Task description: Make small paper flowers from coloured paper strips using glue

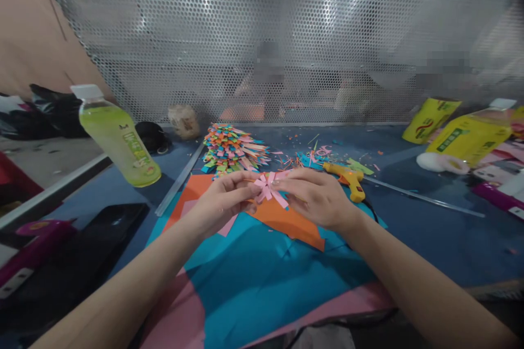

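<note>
Between my hands is a small pink paper flower (268, 186) made of narrow strips that spread outward. My left hand (233, 192) pinches its left side. My right hand (313, 196) has its fingers closed on the right side. Beneath them lie an orange paper sheet (282, 222), a pink piece, and a large blue sheet (262, 278). Just behind my hands stands a pile of many-coloured fringed paper pieces (229, 147). A yellow glue gun (350, 179) rests right of my right hand.
Paper scraps (311, 157) litter the table behind. A clear glue stick (426, 196) lies to the right, another (180, 180) to the left. Drink bottles (118, 142) stand at both sides. A dark phone (118, 229) and purple tool (36, 245) lie left. A perforated metal panel (262, 22) closes the back.
</note>
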The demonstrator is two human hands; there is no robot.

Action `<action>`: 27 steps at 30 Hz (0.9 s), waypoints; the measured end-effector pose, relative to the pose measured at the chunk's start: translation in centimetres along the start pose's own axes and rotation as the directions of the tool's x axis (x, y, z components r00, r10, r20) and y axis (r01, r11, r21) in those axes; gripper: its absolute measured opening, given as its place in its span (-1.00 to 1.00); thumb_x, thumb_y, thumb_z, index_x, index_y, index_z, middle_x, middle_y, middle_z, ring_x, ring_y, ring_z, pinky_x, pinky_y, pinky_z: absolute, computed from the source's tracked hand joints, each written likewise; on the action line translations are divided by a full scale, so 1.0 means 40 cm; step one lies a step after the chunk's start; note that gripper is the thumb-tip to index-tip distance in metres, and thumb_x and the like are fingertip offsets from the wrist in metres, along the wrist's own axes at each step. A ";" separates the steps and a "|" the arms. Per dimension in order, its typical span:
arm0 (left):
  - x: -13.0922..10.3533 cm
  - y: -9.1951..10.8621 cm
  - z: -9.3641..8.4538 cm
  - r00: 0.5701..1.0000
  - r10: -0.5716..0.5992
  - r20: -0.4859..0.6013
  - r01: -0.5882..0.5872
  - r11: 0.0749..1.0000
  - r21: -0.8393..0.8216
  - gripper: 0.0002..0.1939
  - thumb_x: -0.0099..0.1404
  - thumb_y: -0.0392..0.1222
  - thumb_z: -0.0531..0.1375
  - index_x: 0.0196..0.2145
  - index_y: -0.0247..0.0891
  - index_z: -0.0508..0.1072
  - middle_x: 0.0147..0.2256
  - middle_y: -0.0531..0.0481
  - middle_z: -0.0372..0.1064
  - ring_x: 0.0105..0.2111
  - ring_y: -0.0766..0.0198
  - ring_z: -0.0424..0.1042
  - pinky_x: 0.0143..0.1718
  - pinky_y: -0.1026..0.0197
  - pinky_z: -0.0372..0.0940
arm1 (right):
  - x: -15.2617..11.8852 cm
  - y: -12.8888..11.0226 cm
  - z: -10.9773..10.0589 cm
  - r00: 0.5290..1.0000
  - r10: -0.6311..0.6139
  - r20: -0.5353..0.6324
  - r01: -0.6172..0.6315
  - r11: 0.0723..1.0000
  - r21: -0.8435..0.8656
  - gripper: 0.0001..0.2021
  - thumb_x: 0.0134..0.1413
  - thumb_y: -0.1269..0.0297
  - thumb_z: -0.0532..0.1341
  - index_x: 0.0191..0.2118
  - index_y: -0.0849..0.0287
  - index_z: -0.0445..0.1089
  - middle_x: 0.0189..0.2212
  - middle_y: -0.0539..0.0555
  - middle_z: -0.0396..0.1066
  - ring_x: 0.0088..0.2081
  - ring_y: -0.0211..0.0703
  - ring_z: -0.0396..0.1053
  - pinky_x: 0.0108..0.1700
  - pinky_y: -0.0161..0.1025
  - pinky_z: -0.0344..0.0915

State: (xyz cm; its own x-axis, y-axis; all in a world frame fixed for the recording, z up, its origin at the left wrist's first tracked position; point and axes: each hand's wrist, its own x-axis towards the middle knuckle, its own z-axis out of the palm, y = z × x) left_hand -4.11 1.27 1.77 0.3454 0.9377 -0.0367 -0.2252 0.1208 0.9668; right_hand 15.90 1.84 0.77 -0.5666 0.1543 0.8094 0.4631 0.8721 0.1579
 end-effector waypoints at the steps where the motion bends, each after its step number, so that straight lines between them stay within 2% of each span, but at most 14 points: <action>1: 0.001 0.000 0.000 1.000 0.000 -0.004 0.000 1.000 0.001 -0.71 -0.07 -0.27 0.31 -0.32 -0.30 0.40 -0.55 0.07 0.37 -0.58 0.42 0.33 -0.57 0.37 0.24 | 0.002 -0.002 0.000 1.000 0.008 0.007 -0.008 1.000 -0.008 -0.75 0.07 0.46 0.05 -0.12 0.11 0.30 -0.30 -0.01 0.42 -0.22 -0.33 0.34 -0.20 -0.38 0.35; 7: 0.006 -0.001 -0.005 1.000 0.006 0.009 -0.006 1.000 -0.007 -0.73 -0.05 -0.27 0.29 -0.32 -0.31 0.40 -0.56 0.07 0.36 -0.59 0.43 0.31 -0.57 0.37 0.23 | 0.004 -0.002 0.000 0.998 0.031 0.061 -0.028 0.999 -0.043 -0.73 0.09 0.44 0.03 -0.09 0.09 0.29 -0.27 -0.03 0.42 -0.22 -0.33 0.35 -0.23 -0.38 0.35; 10: 0.012 -0.004 -0.010 0.999 0.034 -0.021 -0.034 0.999 -0.023 -0.74 -0.05 -0.27 0.29 -0.34 -0.31 0.41 -0.56 0.07 0.34 -0.59 0.44 0.29 -0.57 0.37 0.22 | 0.006 0.011 -0.011 0.995 0.059 0.076 -0.051 0.993 -0.110 -0.68 0.09 0.44 0.02 -0.03 0.04 0.24 -0.24 -0.03 0.42 -0.22 -0.33 0.35 -0.24 -0.39 0.33; 13: 0.019 -0.007 -0.017 0.993 0.076 -0.087 -0.079 0.997 -0.026 -0.75 -0.07 -0.27 0.30 -0.37 -0.30 0.40 -0.54 0.08 0.34 -0.56 0.44 0.30 -0.55 0.37 0.23 | 0.011 0.030 -0.030 0.978 0.204 0.033 -0.189 0.949 -0.254 -0.67 0.09 0.43 0.00 -0.01 0.07 0.22 -0.23 0.01 0.42 -0.25 -0.27 0.36 -0.29 -0.35 0.32; 15: 0.023 -0.009 -0.021 0.988 0.102 -0.119 -0.104 0.994 -0.016 -0.73 -0.08 -0.27 0.31 -0.36 -0.29 0.39 -0.52 0.07 0.36 -0.53 0.43 0.32 -0.52 0.36 0.24 | 0.014 0.045 -0.044 0.933 0.360 -0.006 -0.340 0.876 -0.341 -0.68 0.09 0.39 -0.01 -0.02 0.10 0.23 -0.25 0.05 0.43 -0.26 -0.22 0.36 -0.29 -0.31 0.30; 16: 0.024 -0.010 -0.023 0.985 0.113 -0.132 -0.115 0.993 -0.007 -0.72 -0.09 -0.27 0.31 -0.36 -0.29 0.38 -0.51 0.07 0.37 -0.51 0.42 0.33 -0.51 0.36 0.24 | 0.015 0.054 -0.051 0.884 0.466 -0.015 -0.436 0.814 -0.384 -0.70 0.09 0.35 0.00 -0.04 0.11 0.25 -0.27 0.07 0.43 -0.27 -0.20 0.36 -0.29 -0.29 0.29; 17: 0.025 -0.010 -0.024 0.983 0.120 -0.142 -0.121 0.993 0.004 -0.71 -0.09 -0.26 0.31 -0.35 -0.28 0.38 -0.51 0.07 0.38 -0.51 0.41 0.35 -0.51 0.35 0.24 | 0.013 0.064 -0.060 0.807 0.591 -0.015 -0.538 0.724 -0.432 -0.72 0.08 0.31 0.01 -0.08 0.13 0.28 -0.30 0.09 0.43 -0.28 -0.16 0.36 -0.29 -0.26 0.28; 18: 0.026 -0.011 -0.025 0.981 0.125 -0.149 -0.124 0.992 0.015 -0.70 -0.10 -0.26 0.31 -0.35 -0.28 0.37 -0.51 0.07 0.38 -0.51 0.40 0.35 -0.50 0.35 0.24 | 0.010 0.075 -0.069 0.695 0.719 -0.007 -0.630 0.604 -0.489 -0.74 0.06 0.27 0.02 -0.14 0.15 0.31 -0.34 0.11 0.43 -0.29 -0.12 0.37 -0.31 -0.24 0.27; 20: 0.027 -0.012 -0.025 0.978 0.132 -0.162 -0.128 0.991 0.033 -0.69 -0.11 -0.25 0.32 -0.36 -0.28 0.36 -0.52 0.08 0.39 -0.52 0.40 0.36 -0.51 0.34 0.24 | 0.000 0.101 -0.087 0.383 0.924 0.004 -0.722 0.302 -0.623 -0.73 0.05 0.21 0.01 -0.26 0.20 0.38 -0.41 0.18 0.43 -0.33 -0.03 0.38 -0.35 -0.18 0.26; 21: 0.027 -0.013 -0.025 0.976 0.135 -0.168 -0.131 0.991 0.039 -0.68 -0.12 -0.25 0.32 -0.36 -0.28 0.36 -0.53 0.09 0.38 -0.53 0.40 0.36 -0.51 0.34 0.24 | -0.007 0.115 -0.095 0.273 0.962 0.001 -0.710 0.202 -0.675 -0.70 0.06 0.18 -0.01 -0.30 0.22 0.40 -0.37 0.23 0.42 -0.29 0.02 0.38 -0.33 -0.15 0.25; 22: 0.028 -0.013 -0.025 0.976 0.137 -0.172 -0.132 0.990 0.044 -0.68 -0.13 -0.25 0.32 -0.36 -0.28 0.35 -0.54 0.09 0.38 -0.54 0.40 0.36 -0.51 0.34 0.23 | -0.015 0.129 -0.100 0.186 0.983 -0.010 -0.699 0.125 -0.704 -0.65 0.06 0.13 -0.03 -0.30 0.24 0.41 -0.32 0.27 0.41 -0.26 0.06 0.38 -0.31 -0.12 0.25; 25: 0.030 -0.017 -0.023 0.974 0.142 -0.177 -0.132 0.989 0.068 -0.67 -0.14 -0.23 0.33 -0.37 -0.29 0.35 -0.56 0.08 0.38 -0.55 0.39 0.36 -0.52 0.34 0.22 | -0.043 0.165 -0.099 -0.091 0.996 -0.002 -0.678 -0.064 -0.732 -0.46 0.00 -0.09 -0.05 -0.27 0.30 0.43 -0.29 0.34 0.40 -0.17 0.16 0.35 -0.25 -0.04 0.23; 26: 0.031 -0.017 -0.022 0.974 0.144 -0.176 -0.132 0.988 0.081 -0.67 -0.14 -0.22 0.32 -0.37 -0.29 0.35 -0.56 0.08 0.38 -0.55 0.39 0.35 -0.52 0.35 0.22 | -0.055 0.175 -0.094 -0.173 0.985 0.018 -0.674 -0.105 -0.732 -0.42 -0.04 -0.15 -0.04 -0.30 0.30 0.44 -0.30 0.35 0.41 -0.17 0.18 0.34 -0.25 0.00 0.23; 27: 0.031 -0.018 -0.022 0.974 0.147 -0.174 -0.132 0.987 0.096 -0.67 -0.13 -0.22 0.32 -0.37 -0.29 0.35 -0.57 0.08 0.37 -0.55 0.40 0.35 -0.52 0.35 0.22 | -0.068 0.184 -0.086 -0.210 0.977 0.036 -0.681 -0.120 -0.722 -0.41 -0.08 -0.18 -0.03 -0.35 0.30 0.46 -0.32 0.35 0.41 -0.18 0.21 0.34 -0.26 0.02 0.23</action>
State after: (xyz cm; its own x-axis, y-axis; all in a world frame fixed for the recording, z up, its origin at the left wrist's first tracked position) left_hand -4.30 2.64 0.81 0.1446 0.9875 0.0624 -0.1802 -0.0357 0.9830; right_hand 23.20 6.23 1.67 0.5470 0.8364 -0.0357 0.8227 -0.5449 -0.1622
